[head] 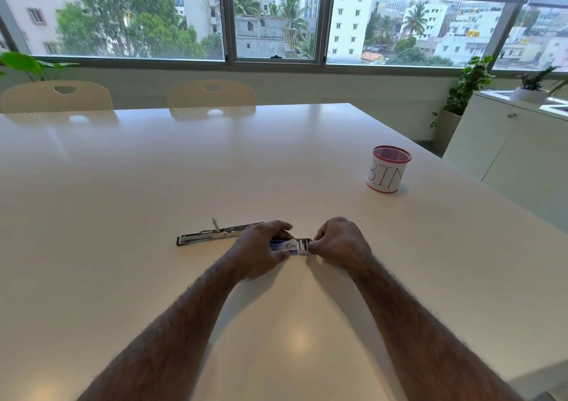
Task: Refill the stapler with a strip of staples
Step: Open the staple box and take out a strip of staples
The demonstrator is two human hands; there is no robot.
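A white tabletop (215, 170) with the work at its near middle. A mesh cup (388, 169) with a red rim stands well apart to the right, wrapped in white paper hand-lettered "BIN". Between the two hands lies a small blue-and-white staple box (284, 244); its printing is too small and blurred to read. The left hand (261, 247) lies over the left part of the box, palm down, its fingers (281, 225) curled over the far edge and the thumb at the near edge, so that they grip the box. The right hand (339, 242) meets the box at its right end, knuckles up, its fingers (313, 243) pinched narrowly on a light inner tray (302, 244) that juts from the sleeve; dark strips show in the tray, too small to identify with certainty. Both forearms are bare and reach in from the near edge, converging on the box. The stapler (215, 234), black-based with a metal channel, lies opened out flat on the tabletop just behind and to the left of the left hand, its right end hidden by that hand and a thin metal part standing up from its middle. Two pale chairs (212, 93) stand at the far edge under a row of windows (276, 22).
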